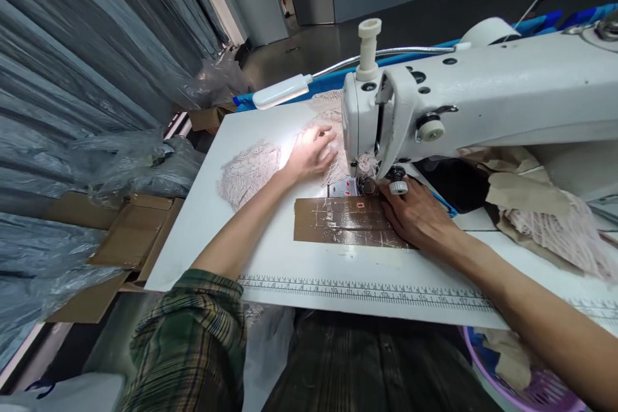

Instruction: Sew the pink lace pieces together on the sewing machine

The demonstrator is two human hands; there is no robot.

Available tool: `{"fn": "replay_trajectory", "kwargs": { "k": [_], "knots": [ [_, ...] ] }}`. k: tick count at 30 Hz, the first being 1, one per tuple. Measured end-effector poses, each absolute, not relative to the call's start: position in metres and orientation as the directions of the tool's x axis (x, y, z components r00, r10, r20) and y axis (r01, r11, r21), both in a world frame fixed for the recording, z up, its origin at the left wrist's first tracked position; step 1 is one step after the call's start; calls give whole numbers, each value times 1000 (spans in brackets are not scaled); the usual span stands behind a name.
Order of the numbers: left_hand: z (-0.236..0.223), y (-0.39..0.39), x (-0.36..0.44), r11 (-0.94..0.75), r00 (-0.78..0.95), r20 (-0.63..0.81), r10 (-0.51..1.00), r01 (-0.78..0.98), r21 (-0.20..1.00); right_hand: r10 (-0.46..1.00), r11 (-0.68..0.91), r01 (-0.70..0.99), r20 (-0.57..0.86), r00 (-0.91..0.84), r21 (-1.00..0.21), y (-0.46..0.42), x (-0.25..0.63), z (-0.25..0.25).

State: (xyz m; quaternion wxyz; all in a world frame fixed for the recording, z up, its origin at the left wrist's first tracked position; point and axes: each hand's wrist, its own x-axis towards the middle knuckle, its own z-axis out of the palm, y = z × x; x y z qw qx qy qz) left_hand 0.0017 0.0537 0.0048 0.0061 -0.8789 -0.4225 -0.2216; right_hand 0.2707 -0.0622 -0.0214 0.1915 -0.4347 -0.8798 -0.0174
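**Lace at the Sewing Machine Head: Hand Positions and Fault Risks**

The pale pink lace (248,174) lies on the white bench (270,257), to the left of the sewing machine (463,106). One portion spreads beyond the left forearm; another runs beneath the left hand (313,151) toward the machine head. Whether these portions join cannot be determined under the glare of the lamp (282,91).

Left grip: fingers half bent, resting on the lace; whether any fabric is pinched cannot be told. Right grip: the right hand (420,209) lies palm down at the edge of the brown plate (347,225), fingertips partly hidden below the machine head; their opening and any hold cannot be told.

Possible faults and causes:

- Finger injury: the right fingertips are close to the stitching area.
- Skewed or stretched lace: uneven pull between the hands.
- Snagging: open mesh could catch on the edges of the brown plate.
- Misalignment: lamp glare washes out the pattern beside the left hand.
- Tangling: the fabric bundle (526,193) under the machine arm could shift inward.
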Motion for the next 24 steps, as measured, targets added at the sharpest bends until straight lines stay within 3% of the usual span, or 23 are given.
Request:
{"fn": "replay_trajectory", "kwargs": {
  "k": [7,14,24],
  "knots": [
    [13,-35,-51,-547,450,446,774,829,113,724,629,774,415,-551,-70,-61,275,-35],
    [11,-72,-113,-165,-45,544,838,929,331,734,628,775,387,-558,-74,-62,277,-32],
    [20,-81,-116,-156,-22,478,878,931,330,790,581,799,341,-509,-154,-59,277,-37]
  ]
}}
